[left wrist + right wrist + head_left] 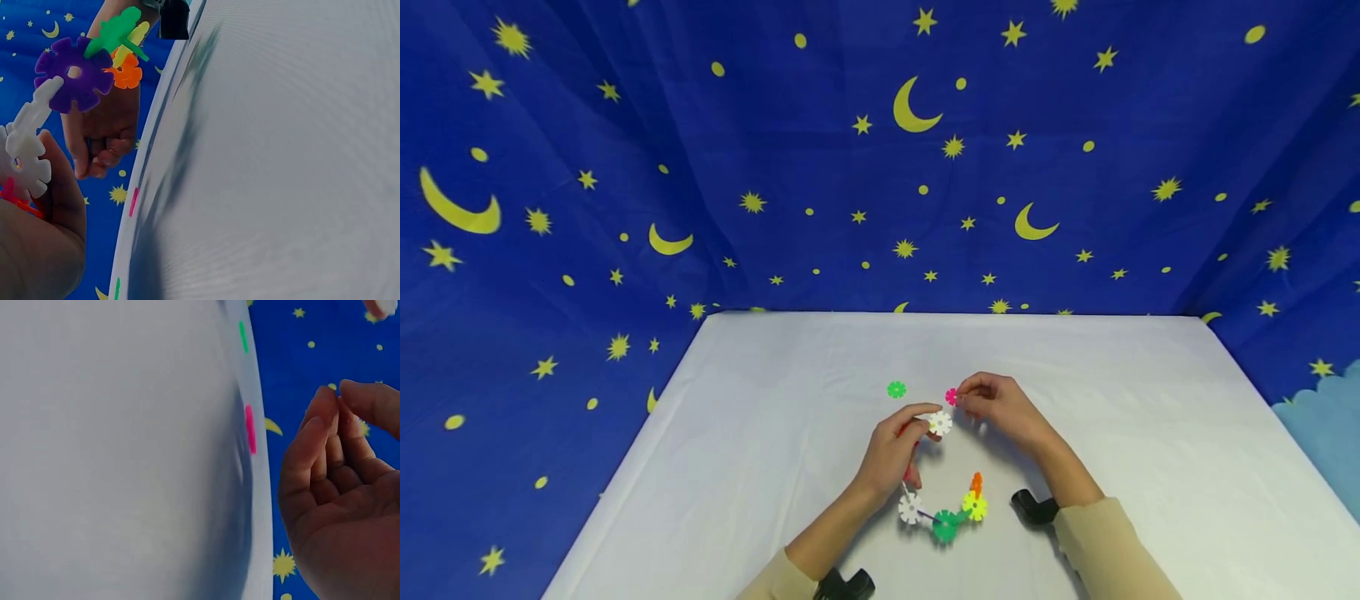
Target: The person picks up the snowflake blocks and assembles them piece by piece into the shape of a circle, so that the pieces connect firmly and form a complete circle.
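Observation:
My left hand (891,454) pinches a white snowflake disc (940,422) between thumb and fingers, at one end of a chain of linked notched plastic discs. From under the hand the chain curves down through red, a second white disc (910,508), a purple disc (74,74), a green disc (945,526), a yellow disc (975,506) and an orange disc (977,483). My right hand (1000,408) hovers over the table, fingers loosely curled, nothing showing between thumb and fingertips. A pink disc (250,429) lies flat on the table; the right fingertips overlap it in the head view.
A loose light green disc (897,389) lies on the white-covered table (775,400), left of the pink one. Black wrist devices (1033,507) sit on both forearms. A blue curtain (850,167) with yellow moons and stars hangs behind the table and along its sides.

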A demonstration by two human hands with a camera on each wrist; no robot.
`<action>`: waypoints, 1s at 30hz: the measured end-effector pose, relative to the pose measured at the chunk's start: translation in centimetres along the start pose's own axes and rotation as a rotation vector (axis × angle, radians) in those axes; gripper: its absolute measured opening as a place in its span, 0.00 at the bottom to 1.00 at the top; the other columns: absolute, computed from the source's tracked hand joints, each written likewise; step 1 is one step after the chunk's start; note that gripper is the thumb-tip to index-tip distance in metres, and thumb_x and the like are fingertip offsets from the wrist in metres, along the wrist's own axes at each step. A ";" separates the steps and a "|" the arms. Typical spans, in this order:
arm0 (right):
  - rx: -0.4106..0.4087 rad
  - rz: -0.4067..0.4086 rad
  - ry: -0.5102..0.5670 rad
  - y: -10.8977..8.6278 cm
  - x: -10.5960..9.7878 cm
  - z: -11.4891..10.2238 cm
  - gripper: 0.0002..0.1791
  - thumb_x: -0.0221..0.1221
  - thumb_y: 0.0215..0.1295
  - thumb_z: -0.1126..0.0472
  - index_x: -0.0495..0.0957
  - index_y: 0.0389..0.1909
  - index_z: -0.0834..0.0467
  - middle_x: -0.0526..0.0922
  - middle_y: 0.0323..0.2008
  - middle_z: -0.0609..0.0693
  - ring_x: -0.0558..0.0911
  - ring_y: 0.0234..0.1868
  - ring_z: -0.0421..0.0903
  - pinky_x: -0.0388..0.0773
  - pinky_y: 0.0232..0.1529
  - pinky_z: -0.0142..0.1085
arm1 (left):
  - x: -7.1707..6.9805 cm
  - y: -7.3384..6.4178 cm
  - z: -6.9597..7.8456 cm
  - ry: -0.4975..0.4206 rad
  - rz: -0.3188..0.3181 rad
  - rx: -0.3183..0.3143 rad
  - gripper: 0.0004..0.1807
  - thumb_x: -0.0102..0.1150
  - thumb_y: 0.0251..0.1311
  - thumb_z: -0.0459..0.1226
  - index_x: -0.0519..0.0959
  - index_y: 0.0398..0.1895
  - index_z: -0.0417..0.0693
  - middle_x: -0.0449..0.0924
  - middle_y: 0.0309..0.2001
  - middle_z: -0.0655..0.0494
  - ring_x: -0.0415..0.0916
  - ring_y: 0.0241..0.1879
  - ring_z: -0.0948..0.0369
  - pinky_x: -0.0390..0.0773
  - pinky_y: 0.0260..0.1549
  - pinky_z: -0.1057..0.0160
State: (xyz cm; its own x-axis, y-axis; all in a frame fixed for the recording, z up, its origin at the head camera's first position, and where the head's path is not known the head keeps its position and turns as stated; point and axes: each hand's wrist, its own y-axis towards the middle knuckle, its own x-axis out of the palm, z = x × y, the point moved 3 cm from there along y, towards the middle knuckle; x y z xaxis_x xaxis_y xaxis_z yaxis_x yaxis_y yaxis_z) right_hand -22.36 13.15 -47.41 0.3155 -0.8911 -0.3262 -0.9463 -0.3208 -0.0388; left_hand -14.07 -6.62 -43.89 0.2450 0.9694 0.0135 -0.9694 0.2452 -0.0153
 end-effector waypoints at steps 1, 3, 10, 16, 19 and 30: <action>0.003 0.008 -0.027 0.2 -0.1 0.1 0.12 0.62 0.63 0.61 0.79 0.43 0.64 0.82 0.32 0.58 0.79 0.31 0.57 0.77 0.31 0.45 | 0.0 0.0 0.0 -0.006 0.005 -0.008 0.16 0.45 0.70 0.32 0.79 0.54 0.46 0.79 0.39 0.32 0.64 0.05 0.62 0.72 0.08 0.66; 0.010 0.020 -0.067 0.7 -0.3 0.3 0.11 0.62 0.62 0.62 0.80 0.43 0.63 0.82 0.33 0.55 0.79 0.31 0.56 0.77 0.31 0.45 | 0.0 0.0 -0.1 -0.016 0.018 -0.020 0.15 0.46 0.69 0.33 0.80 0.53 0.48 0.80 0.39 0.32 0.63 0.05 0.62 0.71 0.07 0.66; 0.009 0.026 -0.267 2.4 -0.5 1.1 0.13 0.62 0.60 0.65 0.81 0.46 0.61 0.81 0.36 0.50 0.78 0.35 0.47 0.76 0.36 0.39 | 0.0 0.1 -0.2 -0.026 0.024 -0.030 0.15 0.46 0.69 0.33 0.80 0.53 0.49 0.79 0.39 0.31 0.60 0.05 0.64 0.70 0.06 0.65; -0.029 -0.025 -0.491 3.0 -0.3 1.0 0.16 0.65 0.58 0.63 0.82 0.49 0.60 0.80 0.40 0.50 0.75 0.39 0.47 0.74 0.44 0.43 | 0.0 0.1 -0.2 -0.023 0.012 -0.028 0.15 0.46 0.70 0.33 0.80 0.53 0.49 0.79 0.39 0.31 0.60 0.05 0.63 0.72 0.06 0.63; -0.034 -0.030 -0.535 3.0 -0.1 0.7 0.17 0.65 0.57 0.63 0.82 0.48 0.60 0.79 0.40 0.51 0.74 0.39 0.47 0.74 0.44 0.44 | -0.1 0.1 -0.2 -0.017 0.007 -0.022 0.15 0.45 0.70 0.33 0.80 0.53 0.49 0.79 0.39 0.32 0.60 0.05 0.63 0.72 0.06 0.62; -0.020 -0.001 -0.470 2.7 -0.1 0.9 0.13 0.66 0.55 0.67 0.77 0.41 0.59 0.75 0.31 0.50 0.73 0.33 0.46 0.72 0.34 0.39 | 0.0 0.1 -0.4 -0.010 0.010 -0.028 0.16 0.45 0.70 0.33 0.78 0.55 0.43 0.79 0.39 0.31 0.61 0.04 0.64 0.71 0.06 0.63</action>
State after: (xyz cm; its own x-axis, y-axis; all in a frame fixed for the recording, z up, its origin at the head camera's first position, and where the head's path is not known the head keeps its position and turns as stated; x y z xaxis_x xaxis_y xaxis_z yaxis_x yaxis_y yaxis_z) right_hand -24.99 12.67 -48.33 0.2465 -0.6499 -0.7189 -0.9430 -0.3320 -0.0231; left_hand -14.21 -6.62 -44.30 0.2347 0.9718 0.0227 -0.9709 0.2355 -0.0433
